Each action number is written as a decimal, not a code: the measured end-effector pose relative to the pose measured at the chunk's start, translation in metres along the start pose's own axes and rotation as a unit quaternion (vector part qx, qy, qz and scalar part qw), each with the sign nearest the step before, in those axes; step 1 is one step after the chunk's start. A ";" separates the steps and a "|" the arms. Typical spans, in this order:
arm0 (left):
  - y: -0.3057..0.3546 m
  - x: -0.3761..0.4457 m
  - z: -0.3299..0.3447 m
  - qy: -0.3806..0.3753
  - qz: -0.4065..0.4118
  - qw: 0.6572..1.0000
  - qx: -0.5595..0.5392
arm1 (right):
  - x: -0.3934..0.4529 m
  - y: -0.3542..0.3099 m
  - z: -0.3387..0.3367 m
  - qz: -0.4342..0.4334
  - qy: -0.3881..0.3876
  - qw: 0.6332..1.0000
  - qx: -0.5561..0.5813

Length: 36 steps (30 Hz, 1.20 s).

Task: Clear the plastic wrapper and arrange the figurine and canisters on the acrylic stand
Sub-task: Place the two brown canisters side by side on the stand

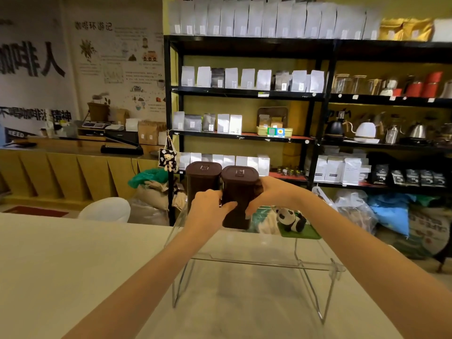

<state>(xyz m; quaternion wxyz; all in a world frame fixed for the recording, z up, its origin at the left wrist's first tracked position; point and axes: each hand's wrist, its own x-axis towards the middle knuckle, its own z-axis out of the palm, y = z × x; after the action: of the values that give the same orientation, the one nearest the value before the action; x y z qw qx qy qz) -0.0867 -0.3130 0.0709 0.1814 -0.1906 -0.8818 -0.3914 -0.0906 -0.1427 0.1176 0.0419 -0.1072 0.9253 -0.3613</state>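
Two dark brown canisters stand upright side by side on the top tier of the clear acrylic stand (256,261), which sits on the pale table (73,265). The right canister (238,192) is held between both hands. The left hand (208,206) presses its front left face, thumb stretched across the front toward 3 o'clock, fingers curled around the left edge into the gap by the left canister (201,182). The right hand (271,194) wraps the right side, fingers reaching behind near the lid and thumb running down the front right edge. So the held canister sits directly between the palms, at 3 o'clock from the left hand and 9 o'clock from the right. The left canister stands at about 11 o'clock from the left hand; whether the knuckles touch it cannot be told. Both lids are on.

The panda figurine (292,220) lies on a green mat (303,233) on the stand's top tier, at about 4 o'clock from the right hand, near but apart from it. The lower tier of the stand is bare. Behind the table, black shelves (318,94) carry white bags and kettles.
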 end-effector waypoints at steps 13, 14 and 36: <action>0.007 0.011 0.004 0.034 0.002 0.995 0.093 | 0.012 0.001 0.002 -0.002 0.001 0.998 0.056; 0.007 0.012 0.003 0.033 0.001 0.995 0.091 | 0.013 0.001 0.002 -0.002 0.001 0.998 0.056; 0.012 0.019 -0.014 -0.007 0.033 0.995 0.099 | -0.003 -0.009 0.006 0.025 0.021 0.999 0.034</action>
<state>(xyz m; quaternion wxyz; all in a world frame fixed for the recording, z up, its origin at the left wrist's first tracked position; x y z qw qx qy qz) -0.0949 -0.3131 0.0961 0.2065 -0.2037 -0.9104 -0.2950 -0.0851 -0.1518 0.1193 0.0347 -0.0747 0.9158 -0.3932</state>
